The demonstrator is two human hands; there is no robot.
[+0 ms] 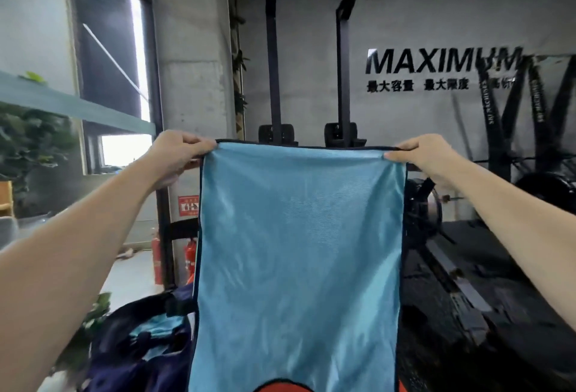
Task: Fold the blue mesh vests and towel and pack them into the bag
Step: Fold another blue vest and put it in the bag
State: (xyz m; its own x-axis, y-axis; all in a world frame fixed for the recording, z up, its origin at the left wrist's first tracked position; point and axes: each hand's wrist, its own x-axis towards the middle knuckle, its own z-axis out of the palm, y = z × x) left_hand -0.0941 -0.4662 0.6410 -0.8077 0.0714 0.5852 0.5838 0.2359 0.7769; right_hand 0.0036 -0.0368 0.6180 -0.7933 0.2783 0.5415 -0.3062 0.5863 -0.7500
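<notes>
We hold a blue mesh vest (299,251) up at arm's length, spread flat between both hands. The left hand (177,154) pinches the top left corner; the right hand (420,154) pinches the top right corner, fingers curled over the dark trim of the upper edge. The cloth hangs straight down and runs out of the bottom of the view, where an orange-red patch (285,387) shows on it.

The dark blue bag (134,345) sits low and to the left, its mouth open, with more light blue fabric (156,329) already inside. What it rests on is out of view.

Judgement: the vest is being shaken out and squared before its first fold.

Risks from here:
- The mesh looks slippery and thin; a light two-point pinch could let one corner slide free, and the panel would collapse sideways.
- The lower hem is out of sight, so it may drag or catch on the bag's strap and skew the fold.
- With no visible surface under it, a mid-air fold may bring the edges together unevenly.
</notes>
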